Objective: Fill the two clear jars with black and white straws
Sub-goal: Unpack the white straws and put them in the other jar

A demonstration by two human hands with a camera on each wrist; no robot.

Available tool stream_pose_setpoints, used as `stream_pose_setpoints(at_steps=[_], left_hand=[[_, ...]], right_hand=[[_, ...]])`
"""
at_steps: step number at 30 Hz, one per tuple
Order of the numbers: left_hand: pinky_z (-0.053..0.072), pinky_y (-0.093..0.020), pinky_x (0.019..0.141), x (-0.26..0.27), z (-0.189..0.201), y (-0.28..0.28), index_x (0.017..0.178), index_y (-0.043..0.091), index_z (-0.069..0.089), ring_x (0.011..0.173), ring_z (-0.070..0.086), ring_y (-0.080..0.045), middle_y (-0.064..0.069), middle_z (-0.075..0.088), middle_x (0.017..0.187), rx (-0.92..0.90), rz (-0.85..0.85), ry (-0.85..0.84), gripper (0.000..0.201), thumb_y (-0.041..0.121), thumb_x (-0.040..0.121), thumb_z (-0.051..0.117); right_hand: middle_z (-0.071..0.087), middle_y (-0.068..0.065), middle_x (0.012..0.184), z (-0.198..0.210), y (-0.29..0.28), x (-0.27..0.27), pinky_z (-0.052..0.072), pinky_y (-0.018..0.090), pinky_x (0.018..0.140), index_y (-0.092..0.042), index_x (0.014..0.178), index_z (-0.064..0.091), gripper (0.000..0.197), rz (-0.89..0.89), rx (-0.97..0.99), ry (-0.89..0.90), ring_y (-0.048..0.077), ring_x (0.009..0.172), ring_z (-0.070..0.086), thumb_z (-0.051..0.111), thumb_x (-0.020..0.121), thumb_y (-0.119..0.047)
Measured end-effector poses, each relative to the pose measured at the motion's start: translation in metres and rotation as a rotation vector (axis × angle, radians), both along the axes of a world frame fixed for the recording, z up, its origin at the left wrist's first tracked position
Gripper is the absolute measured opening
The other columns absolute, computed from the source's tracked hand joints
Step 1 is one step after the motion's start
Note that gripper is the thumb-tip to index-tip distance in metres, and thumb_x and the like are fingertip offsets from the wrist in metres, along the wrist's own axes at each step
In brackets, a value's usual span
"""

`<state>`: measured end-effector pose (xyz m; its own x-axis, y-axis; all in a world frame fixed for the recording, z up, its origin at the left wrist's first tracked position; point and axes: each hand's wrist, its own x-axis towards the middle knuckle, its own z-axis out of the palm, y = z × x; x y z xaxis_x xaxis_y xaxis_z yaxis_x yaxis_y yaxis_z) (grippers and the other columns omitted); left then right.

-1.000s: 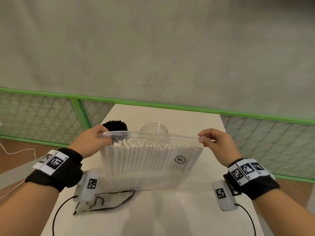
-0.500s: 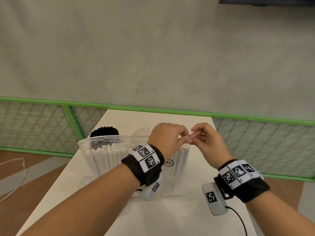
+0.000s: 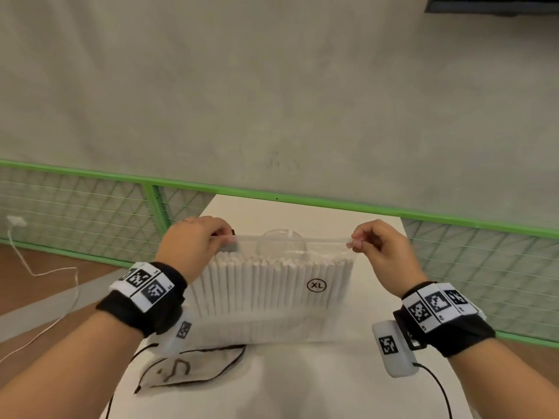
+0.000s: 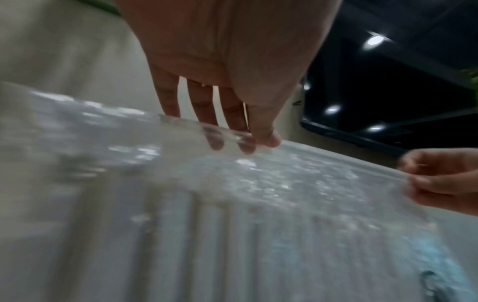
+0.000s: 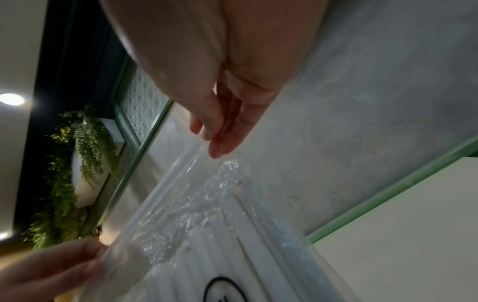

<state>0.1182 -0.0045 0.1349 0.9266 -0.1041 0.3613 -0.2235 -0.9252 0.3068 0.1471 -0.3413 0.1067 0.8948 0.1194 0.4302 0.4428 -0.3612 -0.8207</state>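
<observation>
Moved apart since half a second ago: both hands, then pinching together at the right end of the bag top, now at opposite ends of it. Left hand (image 3: 193, 243) pinching left end of the clear plastic bag (image 3: 272, 285) at its top strip, thumb in front, fingers (image 4: 217, 122) behind the film. Right hand (image 3: 381, 249) pinching right end of the same strip between thumb and fingers (image 5: 220, 147). Strip pulled taut and level between the two hands. Bag upright on the white table (image 3: 317, 382), about mid-table, packed with white straws (image 3: 260, 288) standing on end, tops just below the strip. Round "XL" mark (image 3: 316, 285) on bag front, toward its right side. Clear jar (image 3: 281, 234) behind the bag, toward far edge of table, only its rim seen over and through the film; contents not discernible. Dark object just behind left hand, mostly hidden. Flat empty wrapper with dark edging (image 3: 187, 367) lying on table near the near-left edge, in front of the bag. Black wrist straps with square code tags on both wrists. Green mesh fence (image 3: 90, 213) beyond the table; white cable (image 3: 45, 273) on floor at left.
</observation>
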Motion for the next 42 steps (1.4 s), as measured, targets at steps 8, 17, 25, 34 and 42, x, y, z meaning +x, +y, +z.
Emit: stream_pose_setpoints(at_steps=[8, 17, 25, 34, 42], left_hand=[[0.045, -0.034, 0.071, -0.025, -0.012, 0.052, 0.084, 0.027, 0.065, 0.082, 0.056, -0.016, 0.009, 0.064, 0.085, -0.08, 0.118, -0.025, 0.006, 0.031, 0.087, 0.062], [0.048, -0.036, 0.074, -0.031, -0.009, 0.068, 0.085, 0.018, 0.067, 0.079, 0.058, -0.019, -0.001, 0.063, 0.084, -0.16, 0.147, 0.02, 0.004, 0.022, 0.085, 0.065], [0.044, -0.042, 0.086, -0.03, -0.016, 0.03, 0.105, 0.024, 0.06, 0.102, 0.052, -0.024, 0.001, 0.058, 0.107, 0.057, 0.129, -0.036, 0.023, 0.027, 0.083, 0.065], [0.036, -0.032, 0.063, -0.011, -0.016, -0.011, 0.076, 0.023, 0.06, 0.068, 0.054, -0.023, 0.005, 0.058, 0.073, 0.254, -0.022, -0.183, 0.012, 0.022, 0.084, 0.051], [0.037, -0.03, 0.062, -0.008, -0.013, -0.016, 0.083, 0.021, 0.048, 0.065, 0.05, -0.018, 0.007, 0.049, 0.075, 0.3, -0.165, 0.09, 0.01, 0.027, 0.077, 0.043]], right_hand=[[0.065, 0.004, 0.086, -0.008, 0.0, 0.008, 0.054, 0.036, 0.081, -0.043, 0.078, 0.064, 0.051, 0.049, 0.018, 0.029, 0.026, 0.084, 0.068, 0.06, 0.086, 0.007], [0.068, -0.005, 0.082, -0.014, -0.009, 0.011, 0.055, 0.033, 0.082, -0.04, 0.076, 0.065, 0.048, 0.057, 0.045, 0.055, 0.026, 0.084, 0.069, 0.06, 0.086, 0.007], [0.062, -0.007, 0.092, -0.015, -0.008, 0.01, 0.053, 0.031, 0.083, -0.043, 0.078, 0.066, 0.053, 0.079, -0.026, 0.014, 0.019, 0.084, 0.065, 0.059, 0.087, 0.008], [0.057, 0.001, 0.092, -0.015, -0.014, 0.009, 0.053, 0.019, 0.08, -0.044, 0.078, 0.07, 0.059, 0.114, 0.016, 0.009, 0.007, 0.083, 0.062, 0.055, 0.087, 0.012], [0.05, 0.001, 0.091, -0.012, -0.008, 0.007, 0.053, 0.017, 0.08, -0.035, 0.076, 0.072, 0.063, 0.097, -0.102, 0.04, 0.01, 0.086, 0.058, 0.043, 0.088, 0.02]])
